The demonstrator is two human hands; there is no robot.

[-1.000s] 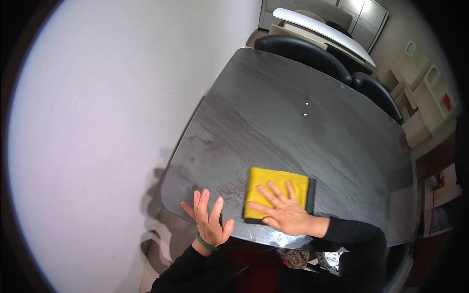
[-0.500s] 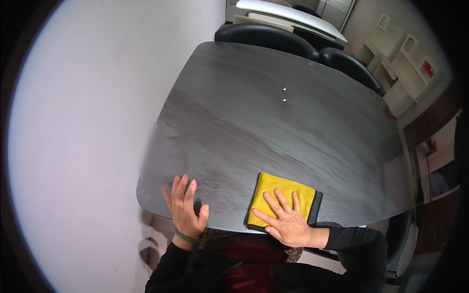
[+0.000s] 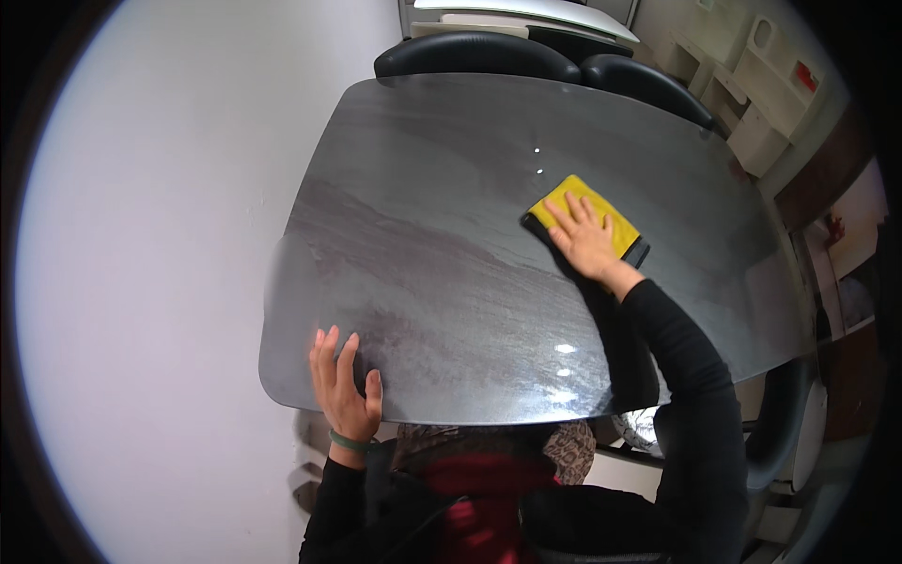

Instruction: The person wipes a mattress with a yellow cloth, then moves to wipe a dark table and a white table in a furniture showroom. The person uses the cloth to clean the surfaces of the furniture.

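Note:
My right hand (image 3: 587, 242) lies flat on a folded yellow cloth (image 3: 625, 232) with dark edging, fingers spread over it. The cloth rests on a grey, stone-patterned table (image 3: 413, 197), right of its middle, and my right arm stretches forward across the top. Close to the near left corner is my left hand (image 3: 344, 390), fingers raised and apart, holding nothing. Whether it touches the table edge I cannot tell. A green bracelet (image 3: 350, 440) circles that wrist.
A white wall (image 3: 188, 235) runs along the left side. Two black chairs (image 3: 479, 56) stand at the far edge, with a white-topped surface (image 3: 536, 13) behind. Another dark chair (image 3: 785, 423) is at the near right. Pale shelving (image 3: 770, 85) stands at the far right.
My right hand and the yellow cloth have slid from the near edge forward and slightly right, and the cloth has turned. My left hand stays near the left corner.

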